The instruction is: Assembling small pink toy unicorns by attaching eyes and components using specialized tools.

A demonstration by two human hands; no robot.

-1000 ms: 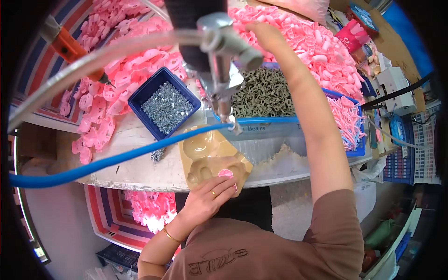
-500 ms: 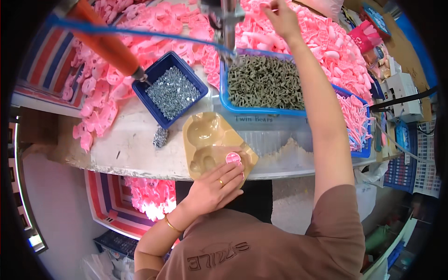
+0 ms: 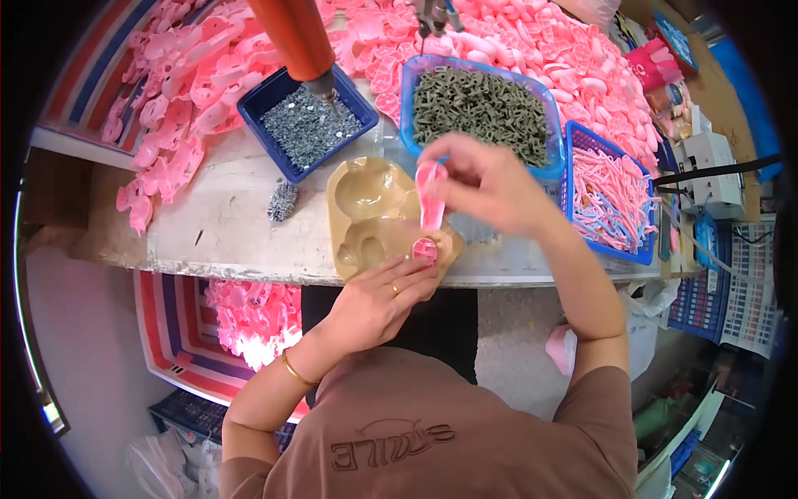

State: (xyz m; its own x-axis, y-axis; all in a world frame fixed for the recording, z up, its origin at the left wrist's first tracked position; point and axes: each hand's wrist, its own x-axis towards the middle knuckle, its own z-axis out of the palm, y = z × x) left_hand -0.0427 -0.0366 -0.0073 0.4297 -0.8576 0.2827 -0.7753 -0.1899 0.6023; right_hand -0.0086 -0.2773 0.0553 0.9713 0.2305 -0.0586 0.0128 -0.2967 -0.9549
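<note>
A tan moulded block [image 3: 342, 218] with rounded hollows rests at the near edge of the table. My left hand [image 3: 381, 298] lies along its near side, fingers stretched out flat. Its fingertips touch a small pink plastic part [image 3: 426, 249] at the block's right corner; I cannot tell whether they grip it. Above that corner my right hand [image 3: 492, 185] is closed on a longer pink plastic piece [image 3: 431, 200], pinched between thumb and fingers and hanging down. The hand is slightly blurred.
An orange-bodied power screwdriver [image 3: 293, 37] hangs over a blue tray of small screws [image 3: 291, 137]. Beside it stand a blue tub of dark green parts [image 3: 478, 112] and a blue basket of pink and blue strips [image 3: 611, 200]. Pink plastic pieces [image 3: 573, 79] heap behind.
My right hand has come back from the far pink heap to above the block, now with a pink piece in it. My left hand stays by the block. The whole view has shifted.
</note>
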